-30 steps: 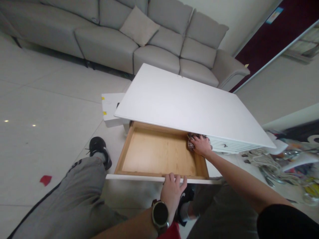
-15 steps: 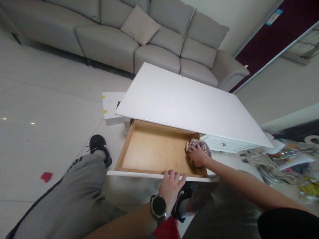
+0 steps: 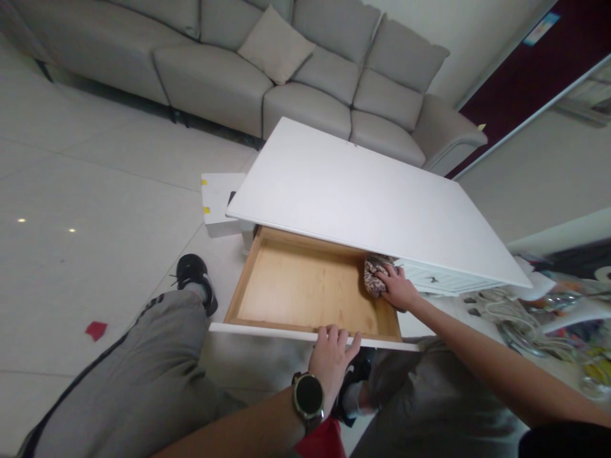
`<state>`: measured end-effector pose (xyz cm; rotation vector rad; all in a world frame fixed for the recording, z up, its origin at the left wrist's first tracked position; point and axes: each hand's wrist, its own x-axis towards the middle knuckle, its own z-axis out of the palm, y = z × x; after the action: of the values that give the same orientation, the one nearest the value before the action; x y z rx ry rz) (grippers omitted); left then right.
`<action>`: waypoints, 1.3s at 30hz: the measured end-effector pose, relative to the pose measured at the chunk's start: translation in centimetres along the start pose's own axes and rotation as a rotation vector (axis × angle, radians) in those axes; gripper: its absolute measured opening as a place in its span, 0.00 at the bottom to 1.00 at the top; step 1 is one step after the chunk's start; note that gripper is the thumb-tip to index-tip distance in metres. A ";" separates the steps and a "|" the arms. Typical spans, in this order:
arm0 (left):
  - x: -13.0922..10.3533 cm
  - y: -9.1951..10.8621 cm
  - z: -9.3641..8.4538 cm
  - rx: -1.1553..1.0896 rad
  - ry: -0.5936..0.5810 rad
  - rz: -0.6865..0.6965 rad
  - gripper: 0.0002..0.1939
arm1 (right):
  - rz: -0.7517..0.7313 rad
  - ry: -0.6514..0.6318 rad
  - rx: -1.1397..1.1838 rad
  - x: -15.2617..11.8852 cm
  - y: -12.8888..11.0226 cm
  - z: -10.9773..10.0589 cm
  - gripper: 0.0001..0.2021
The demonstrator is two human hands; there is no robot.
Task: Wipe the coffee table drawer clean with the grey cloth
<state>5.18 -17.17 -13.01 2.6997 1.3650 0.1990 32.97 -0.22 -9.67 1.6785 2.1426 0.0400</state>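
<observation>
A wooden drawer [image 3: 296, 286] with a white front stands pulled out from under the white table [image 3: 363, 191]. My left hand [image 3: 331, 356] has its fingers hooked over the top edge of the drawer front, thumb to the right; a watch is on that wrist. In my right hand [image 3: 398, 289] is a bunched brown-and-white patterned cloth [image 3: 375, 275], pressed against the inner right side of the drawer near its back corner. The fingers curl over the cloth, and its underside is hidden.
A grey sofa [image 3: 214, 76] with a cushion [image 3: 277, 44] runs behind the table. A white box [image 3: 222, 197] is on the floor to the left. Cables [image 3: 510, 318] and clutter lie at the right. A red scrap [image 3: 96, 330] lies on the tiles.
My right hand has slid the cloth along the drawer's right side, away from me toward the back corner. My left hand keeps its place on the drawer front. The view has shifted slightly.
</observation>
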 end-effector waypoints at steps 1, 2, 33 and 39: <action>0.0 0.0 0.0 0.005 0.010 -0.004 0.24 | -0.005 0.011 0.006 0.5 0.2 0.2 0.33; 0.0 0.1 0.1 0.010 0.019 -0.011 0.24 | -0.017 0.022 0.005 1.0 0.4 0.4 0.32; 0.9 0.3 -0.5 0.068 -0.042 -0.007 0.24 | -0.083 0.194 0.183 -0.2 0.8 3.0 0.30; 0.7 0.8 -0.5 0.058 -0.049 -0.035 0.25 | -0.196 0.064 0.138 -4.8 -0.6 3.0 0.31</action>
<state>6.13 -17.00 -12.40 2.7055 1.4252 0.0905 34.32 -5.56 -11.09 1.5504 2.3964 -0.1155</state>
